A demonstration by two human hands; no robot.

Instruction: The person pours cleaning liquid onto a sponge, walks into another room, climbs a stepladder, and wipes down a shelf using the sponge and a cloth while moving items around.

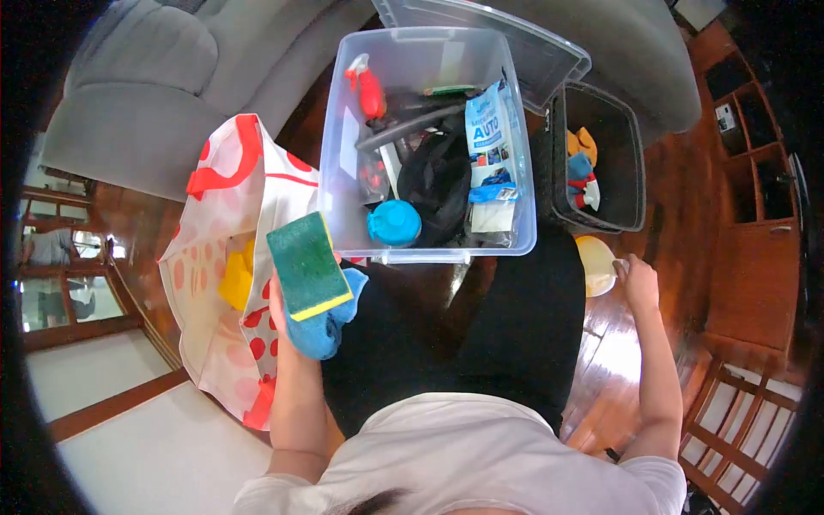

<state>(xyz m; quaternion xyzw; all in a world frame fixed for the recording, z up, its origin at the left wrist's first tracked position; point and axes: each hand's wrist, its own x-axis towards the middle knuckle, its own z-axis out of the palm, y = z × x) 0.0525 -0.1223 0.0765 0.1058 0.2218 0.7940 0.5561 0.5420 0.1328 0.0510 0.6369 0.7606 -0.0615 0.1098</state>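
Observation:
A thick green-and-yellow scouring sponge and a crumpled blue cloth are together in my left hand, whose fingers are mostly hidden behind them. Beside my right knee, my right hand grips a pale yellow-and-white container at its edge or handle; part of it is hidden by my leg. In front of me stands a clear plastic bin with a red spray bottle, a blue-lidded container, a blue-and-white packet and black items inside.
A white bag with red dots stands open at my left, something yellow inside. The bin's clear lid leans behind it. A black basket holds cloths and a spray bottle. Grey sofas border the wooden floor.

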